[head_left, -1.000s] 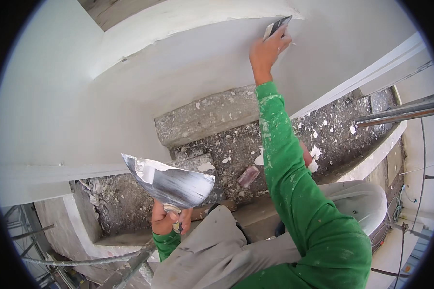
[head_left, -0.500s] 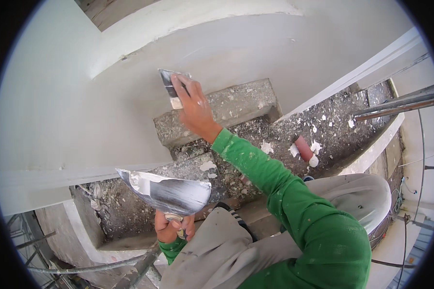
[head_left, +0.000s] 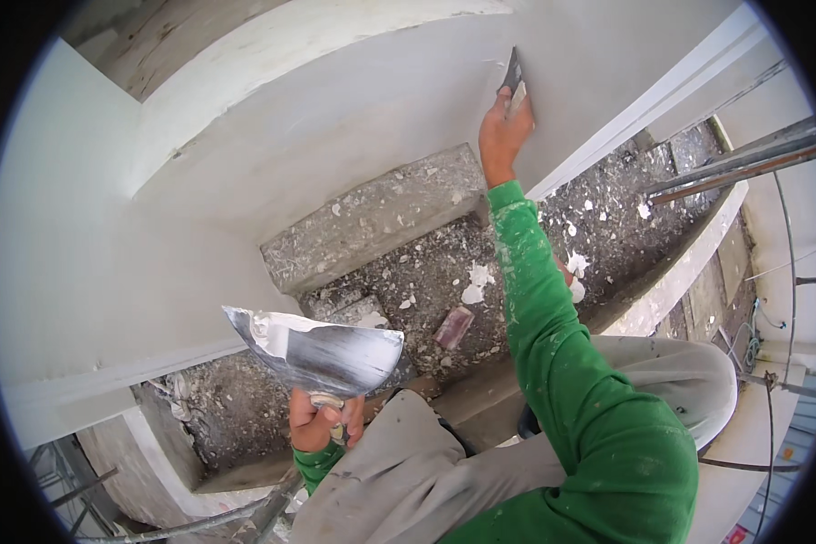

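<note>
My left hand (head_left: 312, 430) is closed round the handle of a wide, curved metal putty knife (head_left: 335, 358), held blade-up above my knee. White filler (head_left: 270, 334) clings to the left part of its blade. With my arm stretched far forward, my right hand (head_left: 502, 136) grips a smaller putty knife (head_left: 512, 74). Its blade is at the pale grey wall (head_left: 372, 104), seen nearly edge-on; whether it touches cannot be told. Lighter smears mark the wall to the left of that blade.
A rough concrete step (head_left: 376, 213) runs along the wall's foot. The dirty floor (head_left: 426, 272) carries white splatters and a reddish block (head_left: 453, 327). Metal poles (head_left: 743, 168) jut in at the right. A metal bar (head_left: 181, 528) crosses the lower left, near my leg.
My right hand has swept the smaller putty knife rightward and farther up across the wall, turning the blade. My left hand keeps hold of the wide one, almost still. The view has shifted slightly.
</note>
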A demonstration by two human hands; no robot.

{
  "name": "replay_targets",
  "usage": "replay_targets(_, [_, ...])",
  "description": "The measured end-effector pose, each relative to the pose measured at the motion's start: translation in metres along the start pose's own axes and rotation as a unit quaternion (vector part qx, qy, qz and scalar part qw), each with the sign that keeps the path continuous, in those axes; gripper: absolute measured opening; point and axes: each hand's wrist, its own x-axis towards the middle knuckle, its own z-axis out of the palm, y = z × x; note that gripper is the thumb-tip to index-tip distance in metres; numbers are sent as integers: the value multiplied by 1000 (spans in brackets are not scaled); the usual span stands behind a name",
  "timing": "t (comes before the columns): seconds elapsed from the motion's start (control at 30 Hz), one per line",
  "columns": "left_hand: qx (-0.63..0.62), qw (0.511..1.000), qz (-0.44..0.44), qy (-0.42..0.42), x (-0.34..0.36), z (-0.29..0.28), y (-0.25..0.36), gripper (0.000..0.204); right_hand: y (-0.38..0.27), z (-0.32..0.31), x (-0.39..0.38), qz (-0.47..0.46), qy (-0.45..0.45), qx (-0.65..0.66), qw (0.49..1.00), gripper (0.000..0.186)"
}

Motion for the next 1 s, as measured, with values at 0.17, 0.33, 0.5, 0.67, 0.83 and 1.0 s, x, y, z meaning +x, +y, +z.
replay_targets(0.17, [-27,999,-20,-2,-4,6,3,50,-19,20,-17,-24,73,-76,994,30])
replay_targets(0.33, [43,995,-77,-43,5,14,27,40,-4,25,-10,-31,107,-77,991,28])
replay_targets(0.5, [46,995,-47,-74,7,12,33,35,-5,45,-5,-41,110,-65,991,36])
replay_targets(0.67, [5,999,-38,-11,-10,12,22,40,-10,70,-19,-76,-16,-44,996,67])
replay_targets(0.83, [-4,999,-33,1,-10,8,18,52,-8,84,-12,-17,24,-86,996,78])
replay_targets(1.0, [-26,999,-27,10,-22,2,23,55,-81,106,-84,28,-50,-22,998,81])
